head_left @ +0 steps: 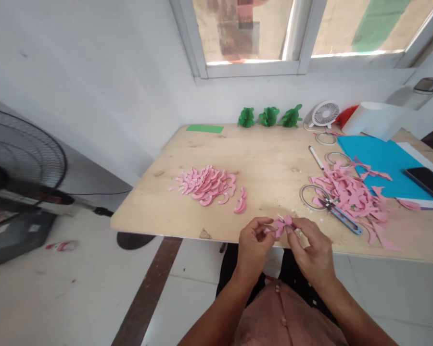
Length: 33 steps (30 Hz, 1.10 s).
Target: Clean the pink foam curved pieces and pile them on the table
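Observation:
Between my two hands, near the table's front edge, is a small pink paper piece (280, 227). My left hand (254, 242) pinches its left end, with the fingers curled together. On the other side, the thumb and fingers of my right hand (312, 250) close on its right end. A large heap of curved pink paper cutouts (205, 185) lies to the left, with a small separate stack of cutouts (240, 201) nearer my hands. Right of my right hand rests a pair of scissors (341, 215) with blue handles, partly over pink paper scraps (357, 197).
Rolls of tape (312, 197) and a white marker (316, 157) lie at the right. Beyond them are a blue sheet (371, 158), a phone (427, 185) and a small white fan (324, 114). Green paper figures (269, 117) stand along the wall; a green strip (205, 129) lies at the back left.

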Tool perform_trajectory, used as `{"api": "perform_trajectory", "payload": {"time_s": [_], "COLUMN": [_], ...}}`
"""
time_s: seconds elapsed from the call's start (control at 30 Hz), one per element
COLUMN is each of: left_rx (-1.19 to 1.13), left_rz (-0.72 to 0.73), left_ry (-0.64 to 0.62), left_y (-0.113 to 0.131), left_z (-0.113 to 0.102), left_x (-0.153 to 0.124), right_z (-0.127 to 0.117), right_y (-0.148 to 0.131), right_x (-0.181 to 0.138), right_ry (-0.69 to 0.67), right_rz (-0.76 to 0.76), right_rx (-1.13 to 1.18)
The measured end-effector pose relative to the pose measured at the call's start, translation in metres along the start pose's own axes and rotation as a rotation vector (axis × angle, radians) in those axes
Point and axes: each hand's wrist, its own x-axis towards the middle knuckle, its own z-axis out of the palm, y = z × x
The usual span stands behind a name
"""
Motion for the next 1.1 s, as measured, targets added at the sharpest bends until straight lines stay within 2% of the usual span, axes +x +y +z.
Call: {"api": "perform_trajectory", "payload": {"time_s": [0.1, 0.2, 0.3, 0.4, 0.5, 0.57, 0.67, 0.7, 0.87, 1.1], "left_rx": [-0.069, -0.128, -0.147, -0.065, 0.173, 0.417, 0.911, 1.113, 1.319, 1.483], "left_rz": [-0.062, -0.099, -0.11, -0.061, 0.093, 0.26, 0.484, 0.534, 0.554, 0.516], "left_ry": [0.012, 0.002, -0.01, -0.052, -0.009, 0.131, 0.287, 0.3, 0.266, 0.232], "left_y": [0.002, 0.004, 0.004, 0.003, 0.005, 0.01, 0.02, 0.022, 0.028, 0.028], "left_z": [0.002, 0.001, -0.001, -0.007, -0.02, -0.032, -0.049, -0.053, -0.064, -0.068], "left_x": [0.0, 0.0, -0.002, -0.004, -0.005, 0.001, 0.018, 0.025, 0.055, 0.067], "right_z": [0.0, 0.0, 0.001, 0.003, 0.004, 0.006, 0.01, 0.012, 0.015, 0.017], "right_y": [0.002, 0.004, 0.004, 0.006, 0.013, 0.02, 0.03, 0.032, 0.035, 0.04], "right_x": [-0.002, -0.002, -0.002, -0.003, -0.003, -0.004, -0.006, -0.007, -0.01, -0.012], "right_ry": [-0.007, -0.038, -0.028, -0.007, -0.074, -0.156, -0.214, -0.221, -0.238, -0.252], "right_rz": [-0.185, -0.227, -0.212, -0.041, 0.257, 0.4, 0.52, 0.543, 0.597, 0.608], "right_rx": [-0.055, -0.05, -0.024, -0.006, 0.026, 0.111, 0.276, 0.309, 0.387, 0.432]}}
